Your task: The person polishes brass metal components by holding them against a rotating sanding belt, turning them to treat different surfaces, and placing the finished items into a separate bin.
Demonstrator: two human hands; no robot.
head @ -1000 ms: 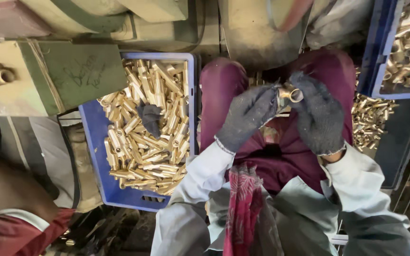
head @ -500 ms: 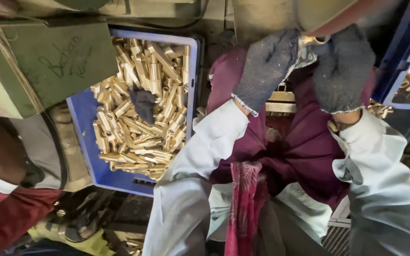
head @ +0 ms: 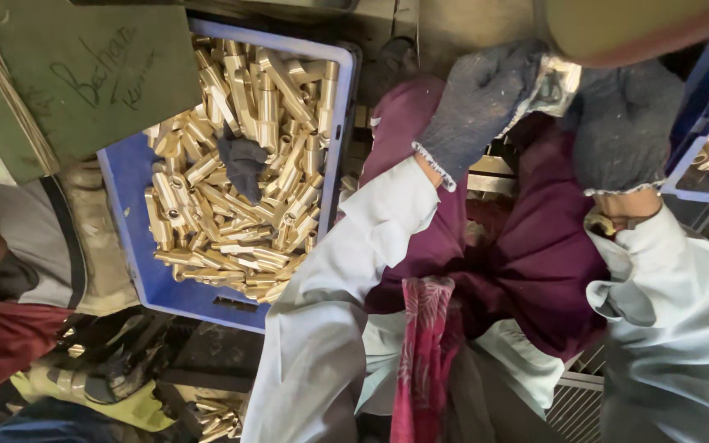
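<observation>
A red patterned cloth hangs over the person's lap. Above it, the gloved left hand and gloved right hand pinch a blurred, shiny metal part between them. Farther left, a blue crate holds brass fittings.

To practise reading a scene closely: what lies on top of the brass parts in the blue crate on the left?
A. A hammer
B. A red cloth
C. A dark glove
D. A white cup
C: a dark glove lies crumpled on the heap of brass parts inside the blue crate, apart from both gloved hands.
</observation>
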